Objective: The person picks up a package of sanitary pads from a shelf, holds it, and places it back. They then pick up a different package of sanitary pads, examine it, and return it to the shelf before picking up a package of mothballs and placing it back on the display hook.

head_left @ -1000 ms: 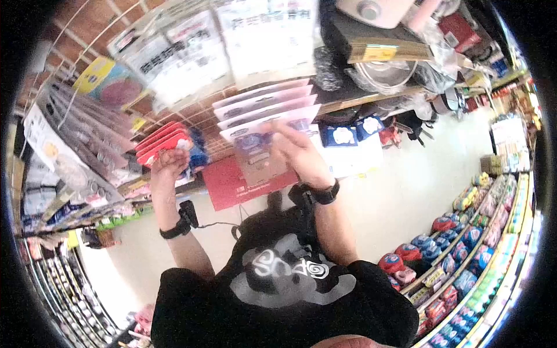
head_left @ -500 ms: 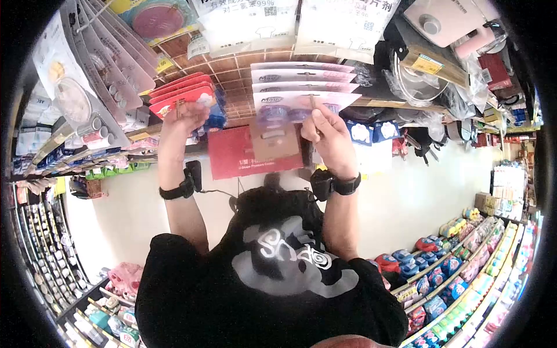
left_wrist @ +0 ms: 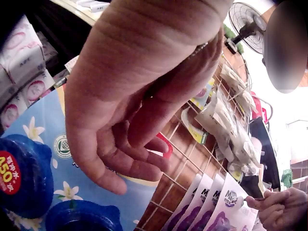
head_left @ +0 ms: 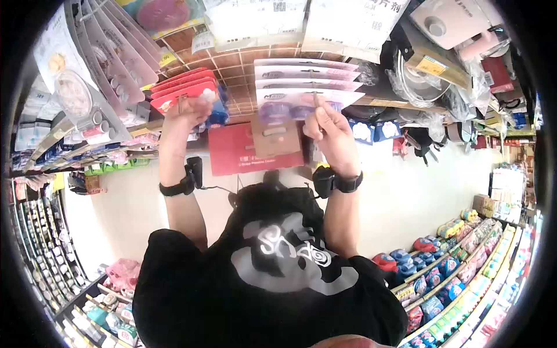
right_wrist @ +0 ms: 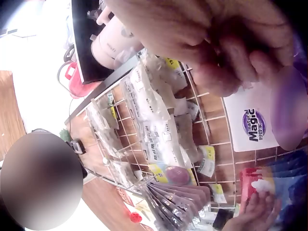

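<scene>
In the head view, my left hand (head_left: 188,113) is at the front of a row of red-topped blister cards (head_left: 204,97), its fingers loosely bent. Blue pods on the front card (left_wrist: 29,178) fill the lower left of the left wrist view. I cannot tell whether that hand grips the hook there. My right hand (head_left: 332,133) pinches the tip of a metal hook (head_left: 315,100) between thumb and fingers. From this hook hang several white-and-purple "Magic" cards (head_left: 278,97); a purple pod (right_wrist: 288,110) shows beside the hand in the right wrist view.
A wire grid (head_left: 232,87) backs the hanging goods. White printed bags (head_left: 255,17) hang above, grey-pink cards (head_left: 110,52) to the left. Below stands a red box (head_left: 232,151). Pots in plastic (head_left: 420,87) fill the right shelf; another shelf (head_left: 452,278) runs behind at right.
The right hand has gone from the front of the purple cards to the hook's tip. The head view has shifted. Over the last half second both hands have barely moved.
</scene>
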Tool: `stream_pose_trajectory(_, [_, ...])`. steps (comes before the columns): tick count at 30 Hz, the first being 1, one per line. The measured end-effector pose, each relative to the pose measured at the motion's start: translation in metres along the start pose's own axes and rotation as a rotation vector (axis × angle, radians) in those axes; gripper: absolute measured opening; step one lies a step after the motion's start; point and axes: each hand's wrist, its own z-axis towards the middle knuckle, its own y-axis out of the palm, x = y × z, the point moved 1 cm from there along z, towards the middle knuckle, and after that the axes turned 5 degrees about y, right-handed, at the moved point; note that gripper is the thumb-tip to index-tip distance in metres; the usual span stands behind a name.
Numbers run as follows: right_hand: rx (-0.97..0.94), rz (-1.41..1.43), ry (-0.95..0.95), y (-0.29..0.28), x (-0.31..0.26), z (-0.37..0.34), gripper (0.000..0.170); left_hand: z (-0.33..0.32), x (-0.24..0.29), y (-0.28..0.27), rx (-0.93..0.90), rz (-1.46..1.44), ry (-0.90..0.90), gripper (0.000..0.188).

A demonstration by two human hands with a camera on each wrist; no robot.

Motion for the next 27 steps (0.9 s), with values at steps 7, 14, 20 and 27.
stream_pose_trajectory(7, [0.02, 0.0, 0.0, 0.0013, 0.0001, 0.001, 0.038, -0.0024, 0.0059, 0.0041, -0.006, 0.022, -0.01, 0.028])
stream_pose_trajectory(14, [-0.034, 0.057, -0.018, -0.0038, 0.0042, 0.0022, 0.038, -0.0002, 0.0029, 0.0008, -0.003, 0.006, -0.02, 0.027])
stream_pose_trajectory(20, [0.012, 0.044, -0.007, 0.0016, 0.0001, 0.001, 0.041, -0.0019, 0.0054, 0.0017, -0.012, 0.015, -0.009, 0.026])
stream_pose_trajectory(27, [0.024, -0.011, -0.004, 0.0011, -0.001, -0.0033, 0.041, -0.0007, 0.0041, 0.0021, -0.012, 0.022, -0.002, 0.027])
